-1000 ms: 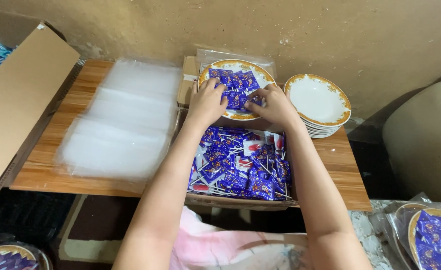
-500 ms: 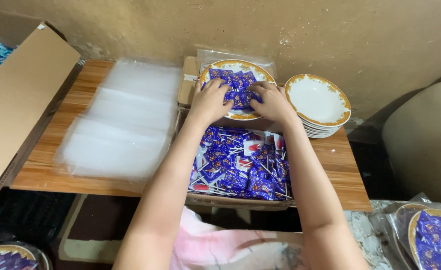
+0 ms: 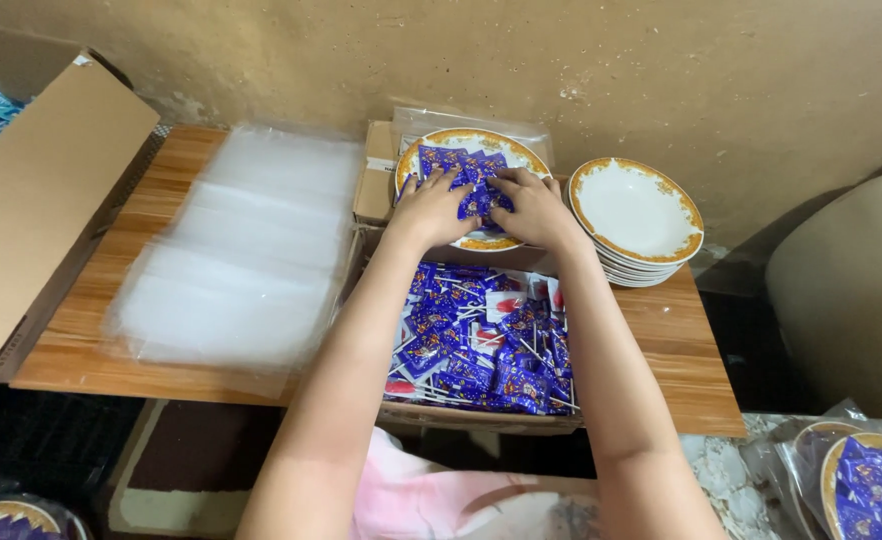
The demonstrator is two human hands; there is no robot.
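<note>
Both hands, left (image 3: 439,208) and right (image 3: 531,208), press spread fingers flat on blue sachets (image 3: 461,168) heaped in a plate (image 3: 416,150) at the bench's (image 3: 81,350) far edge. Levelling seems under way; next comes gentle, even pressure.

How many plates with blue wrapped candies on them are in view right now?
3: one plate under both hands on the table, one bagged plate at the bottom right, one plate at the bottom left edge. Others may lie out of frame.

Light soft, even, from above my head; no hard shadows on wooden table (image 3: 211,375). Dim patches under table and at far right edge. Mild glare on clear plastic bags (image 3: 246,250) (washes them milky). White plates (image 3: 636,215) bright, not blown out. My forearms slightly soft near bottom edge; centre sharp.
</note>
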